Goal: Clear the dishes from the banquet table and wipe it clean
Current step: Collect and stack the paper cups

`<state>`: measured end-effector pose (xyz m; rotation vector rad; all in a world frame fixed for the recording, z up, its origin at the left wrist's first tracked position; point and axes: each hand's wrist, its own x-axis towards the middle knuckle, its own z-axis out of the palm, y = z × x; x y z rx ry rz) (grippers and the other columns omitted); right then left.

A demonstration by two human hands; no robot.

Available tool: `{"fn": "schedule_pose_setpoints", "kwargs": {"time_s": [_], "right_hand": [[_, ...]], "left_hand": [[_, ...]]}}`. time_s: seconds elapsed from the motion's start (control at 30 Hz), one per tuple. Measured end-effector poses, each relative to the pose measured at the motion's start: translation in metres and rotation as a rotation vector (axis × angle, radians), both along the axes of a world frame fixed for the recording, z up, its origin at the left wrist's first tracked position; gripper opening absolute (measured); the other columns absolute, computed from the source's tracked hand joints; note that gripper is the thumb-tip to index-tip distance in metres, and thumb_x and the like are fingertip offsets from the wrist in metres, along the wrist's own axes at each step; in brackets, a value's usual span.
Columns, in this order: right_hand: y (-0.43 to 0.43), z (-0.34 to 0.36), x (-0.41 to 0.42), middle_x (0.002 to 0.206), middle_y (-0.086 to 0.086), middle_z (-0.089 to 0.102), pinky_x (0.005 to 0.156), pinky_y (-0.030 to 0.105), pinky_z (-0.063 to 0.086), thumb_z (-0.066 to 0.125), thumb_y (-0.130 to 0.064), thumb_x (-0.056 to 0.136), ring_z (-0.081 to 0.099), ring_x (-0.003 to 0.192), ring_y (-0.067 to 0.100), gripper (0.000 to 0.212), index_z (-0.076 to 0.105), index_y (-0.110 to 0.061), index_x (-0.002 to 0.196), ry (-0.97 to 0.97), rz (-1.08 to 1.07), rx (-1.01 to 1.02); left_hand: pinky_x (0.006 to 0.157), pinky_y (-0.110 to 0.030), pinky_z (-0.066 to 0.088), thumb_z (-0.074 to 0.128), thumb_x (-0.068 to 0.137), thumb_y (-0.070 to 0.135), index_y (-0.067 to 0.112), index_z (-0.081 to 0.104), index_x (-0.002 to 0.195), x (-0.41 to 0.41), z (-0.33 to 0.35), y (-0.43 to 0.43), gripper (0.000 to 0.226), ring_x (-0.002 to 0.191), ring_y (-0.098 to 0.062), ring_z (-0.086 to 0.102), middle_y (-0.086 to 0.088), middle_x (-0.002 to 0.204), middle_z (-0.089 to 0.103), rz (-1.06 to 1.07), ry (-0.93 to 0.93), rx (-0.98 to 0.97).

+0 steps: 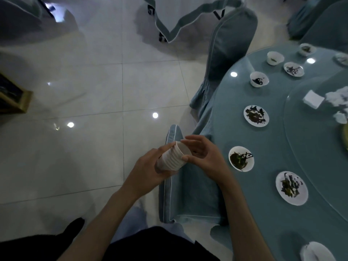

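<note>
Glossy pale floor tiles (84, 87) mirror round lights (small bright spots). A near chair (188, 194) and a far chair (231, 44) wear blue-grey covers; a wooden frame (15, 98) sits left.

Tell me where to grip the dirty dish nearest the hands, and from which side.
Pinch the dish by its bare white rim on the side nearest the table edge, coming in from that edge. The dark leftovers sit in its middle and smear toward the far rim, so the near rim looks cleanest. It lies flat, apart from its neighbours.
</note>
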<state>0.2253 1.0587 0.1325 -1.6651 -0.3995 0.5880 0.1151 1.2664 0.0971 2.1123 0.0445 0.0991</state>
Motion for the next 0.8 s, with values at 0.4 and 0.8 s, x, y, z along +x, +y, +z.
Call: {"fn": "schedule_pose_setpoints", "kwargs": {"time_s": [0.4, 0.8], "right_hand": [[0.106, -0.005, 0.032, 0.131, 0.006, 0.07, 0.103, 0.037, 0.055, 0.086, -0.017, 0.078, 0.067, 0.123, 0.02, 0.067, 0.056, -0.01, 0.137, 0.053, -0.19, -0.006], [0.204, -0.004, 0.069, 0.126, 0.006, 0.071, 0.099, 0.032, 0.057, 0.085, -0.011, 0.08, 0.069, 0.118, 0.018, 0.057, 0.06, -0.005, 0.131, 0.021, -0.249, -0.071]], "left_hand": [[0.096, -0.018, 0.055, 0.083, 0.085, 0.044, 0.044, 0.041, 0.151, 0.058, -0.004, 0.109, 0.078, 0.115, 0.003, 0.062, 0.022, 0.134, 0.061, -0.099, 0.024, -0.083], [0.094, -0.025, 0.059, 0.086, 0.081, 0.042, 0.049, 0.038, 0.151, 0.104, -0.012, 0.203, 0.085, 0.113, -0.003, 0.063, 0.019, 0.133, 0.061, -0.116, 0.012, -0.088]]}}
